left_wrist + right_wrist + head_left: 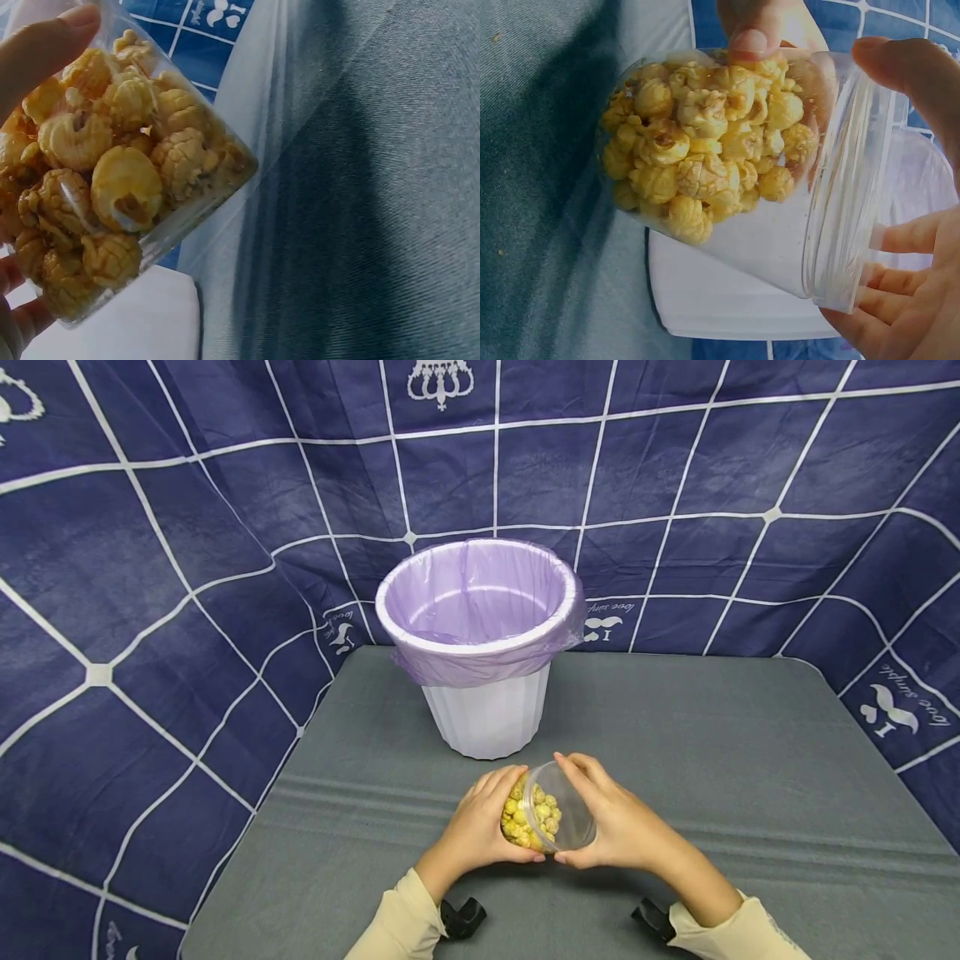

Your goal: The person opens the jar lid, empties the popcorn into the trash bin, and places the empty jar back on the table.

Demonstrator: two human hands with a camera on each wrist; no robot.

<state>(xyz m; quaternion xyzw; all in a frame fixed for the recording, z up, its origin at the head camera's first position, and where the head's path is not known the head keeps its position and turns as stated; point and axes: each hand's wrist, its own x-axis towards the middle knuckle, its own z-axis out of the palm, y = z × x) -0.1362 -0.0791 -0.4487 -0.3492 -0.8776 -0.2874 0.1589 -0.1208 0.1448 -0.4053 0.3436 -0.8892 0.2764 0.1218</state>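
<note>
Both hands hold a clear plastic jar (765, 232) of popcorn (705, 142), tipped on its side low over the grey cloth. My left hand (476, 827) wraps the popcorn-filled end, with its thumb and fingers on opposite sides in the left wrist view. On the other end, my right hand (630, 822) grips the clear screw lid (855, 187), with the thumb on one side and the fingers on the other. The lid sits on the jar's mouth in the right wrist view. The yellow popcorn lies bunched toward the left-hand end.
A white bin (487, 714) with a purple liner bag (480, 668) folded over its rim stands just beyond the hands. Grey cloth (720, 760) covers the surface. Blue curtains (675, 468) with white lines enclose the back and sides. Black straps (463, 918) show near the wrists.
</note>
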